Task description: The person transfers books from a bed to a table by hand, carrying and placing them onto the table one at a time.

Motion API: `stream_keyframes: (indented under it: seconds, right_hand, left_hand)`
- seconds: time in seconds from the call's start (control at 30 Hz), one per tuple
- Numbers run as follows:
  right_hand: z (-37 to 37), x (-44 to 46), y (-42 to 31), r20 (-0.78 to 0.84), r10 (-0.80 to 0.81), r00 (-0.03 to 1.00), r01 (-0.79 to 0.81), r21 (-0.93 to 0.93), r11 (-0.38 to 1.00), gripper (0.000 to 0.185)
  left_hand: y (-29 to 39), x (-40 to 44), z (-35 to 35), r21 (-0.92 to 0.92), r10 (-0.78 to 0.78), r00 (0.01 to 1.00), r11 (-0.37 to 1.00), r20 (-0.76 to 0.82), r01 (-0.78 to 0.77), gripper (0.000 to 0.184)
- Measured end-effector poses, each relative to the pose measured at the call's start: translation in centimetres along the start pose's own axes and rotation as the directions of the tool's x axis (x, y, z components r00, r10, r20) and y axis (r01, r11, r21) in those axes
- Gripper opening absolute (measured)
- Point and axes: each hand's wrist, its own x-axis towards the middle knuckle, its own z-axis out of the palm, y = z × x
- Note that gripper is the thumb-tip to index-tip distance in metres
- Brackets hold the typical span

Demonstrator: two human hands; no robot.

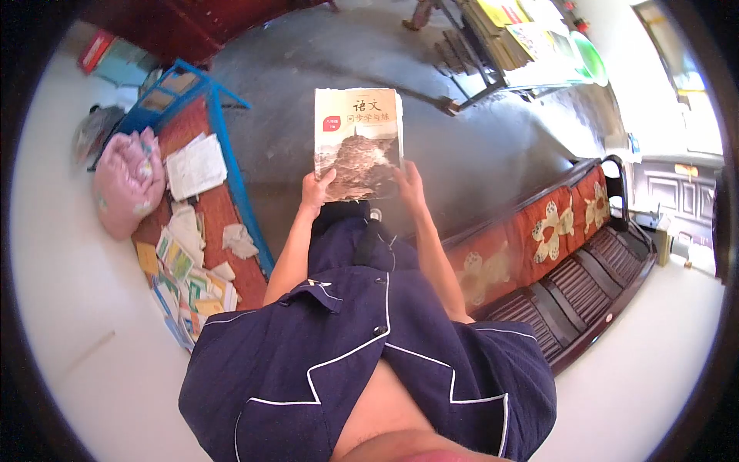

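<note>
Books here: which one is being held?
The book with the rocky hill on its cover, between left hand and right hand; no hand touches the other books.

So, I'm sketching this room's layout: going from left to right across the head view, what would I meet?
Pink flowered fabric bundle, stack of loose white papers, brown-and-cream paper-covered book, red cloth with large pale flowers, pale panelled cabinet.

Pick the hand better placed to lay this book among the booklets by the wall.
Probably the left hand: it grips the book on the side nearer those booklets; the right hand holds the far side.
</note>
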Motion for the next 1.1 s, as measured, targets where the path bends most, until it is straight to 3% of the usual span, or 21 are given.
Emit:
stream_keyframes:
  seconds: [0.1, 0.23, 0.43, 0.67, 0.73, 0.8, 0.93, 1.1]
  right_hand:
    - [-1.7, 3.2, -0.4, -0.046, 0.036, 0.998, -0.032, 0.082, 0.996, 0.021]
    - [-4.0, 8.6, -1.1, -0.131, 0.003, 0.991, 0.001, 0.024, 1.0, 0.02]
    - [-4.1, 15.8, -4.9, -0.177, 0.102, 0.979, -0.091, 0.068, 0.993, 0.02]
    - [-4.3, 23.4, -9.2, -0.234, 0.199, 0.952, -0.142, 0.238, 0.961, 0.017]
    - [-5.1, 25.7, -10.0, -0.261, 0.131, 0.956, -0.072, 0.224, 0.972, 0.017]
    - [-5.7, 28.1, -9.8, -0.293, 0.132, 0.947, -0.059, 0.247, 0.967, 0.017]
    - [-7.4, 33.0, -9.7, -0.323, 0.168, 0.931, -0.069, 0.296, 0.953, 0.016]
    - [-11.7, 41.4, -11.5, -0.345, 0.103, 0.933, 0.006, 0.299, 0.954, 0.015]
  left_hand:
    - [0.9, 4.8, 2.5, 0.035, -0.018, 0.998, 0.999, 0.064, 0.016, 0.028]
    - [3.6, 11.1, 5.9, 0.094, -0.023, 0.985, 0.996, 0.173, 0.007, 0.028]
    - [9.5, 19.3, 9.4, 0.136, -0.01, 0.969, 0.99, 0.246, -0.024, 0.028]
    - [15.2, 28.2, 12.7, 0.208, -0.028, 0.937, 0.977, 0.347, -0.047, 0.03]
    - [16.7, 30.1, 14.2, 0.244, -0.057, 0.945, 0.969, 0.322, -0.024, 0.029]
    - [17.4, 32.3, 15.7, 0.228, -0.026, 0.943, 0.972, 0.332, -0.054, 0.027]
    - [19.5, 37.2, 18.8, 0.285, -0.112, 0.927, 0.959, 0.359, 0.006, 0.028]
    - [23.8, 42.8, 26.1, 0.267, 0.03, 0.927, 0.954, 0.375, -0.139, 0.03]
